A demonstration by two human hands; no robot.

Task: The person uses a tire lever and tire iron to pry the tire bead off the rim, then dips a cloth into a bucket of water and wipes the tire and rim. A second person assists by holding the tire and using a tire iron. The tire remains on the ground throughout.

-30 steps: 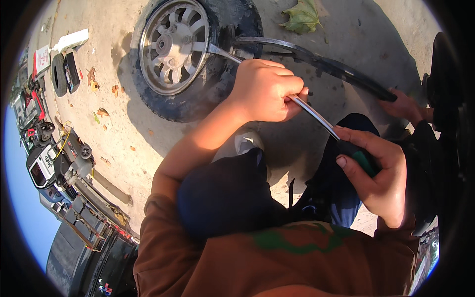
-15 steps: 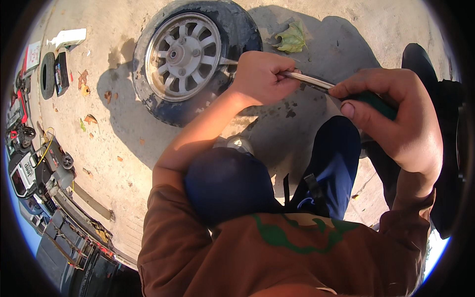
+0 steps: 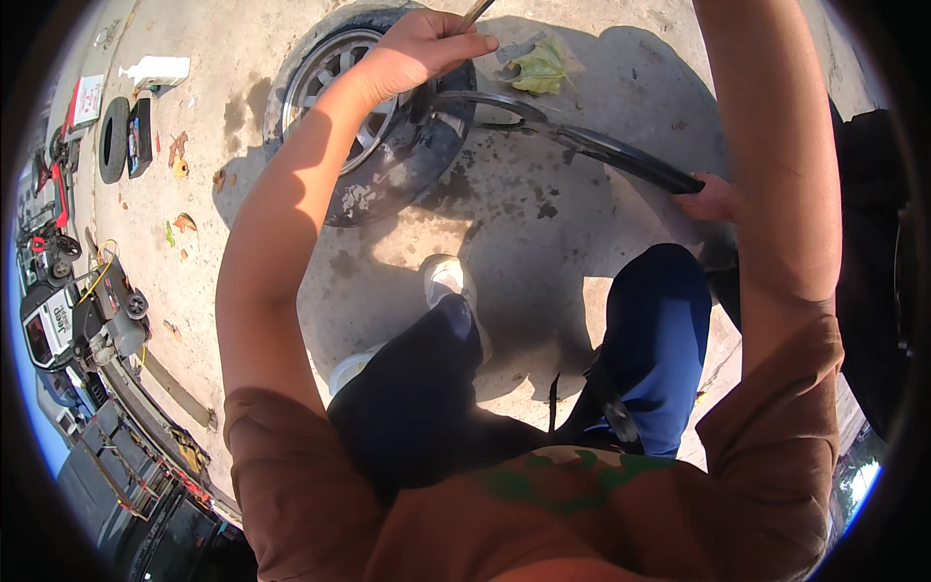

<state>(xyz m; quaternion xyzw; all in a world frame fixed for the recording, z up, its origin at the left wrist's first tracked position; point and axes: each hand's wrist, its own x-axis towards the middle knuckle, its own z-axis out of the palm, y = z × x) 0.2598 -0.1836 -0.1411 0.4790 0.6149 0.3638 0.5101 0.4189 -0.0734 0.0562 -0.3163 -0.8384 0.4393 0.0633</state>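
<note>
In the head view my left hand [image 3: 427, 48] is closed around a metal rod [image 3: 473, 16] at the top, above the wheel. A black tyre [image 3: 388, 184] lies flat on the ground, with a silver spoked rim [image 3: 325, 82] inside it. My right arm stretches up past the upper edge; its hand is out of view. A long dark-handled tool [image 3: 621, 155] with two curved metal arms reaches the tyre's right side. Another person's hand [image 3: 710, 199] grips its handle, partly hidden behind my right arm.
A dried leaf [image 3: 538, 68] lies right of the tyre. At left are a small tyre [image 3: 114, 141], a black box [image 3: 140, 136] and a white bottle [image 3: 157, 71]. Toy-like vehicles [image 3: 58, 320] stand along the left edge. My shoe [image 3: 446, 276] is below the tyre.
Both my arms have moved up and away, and my right hand has left the view. The rod now points steeply upward. The dark-handled tool and the other person's hand have come into sight.
</note>
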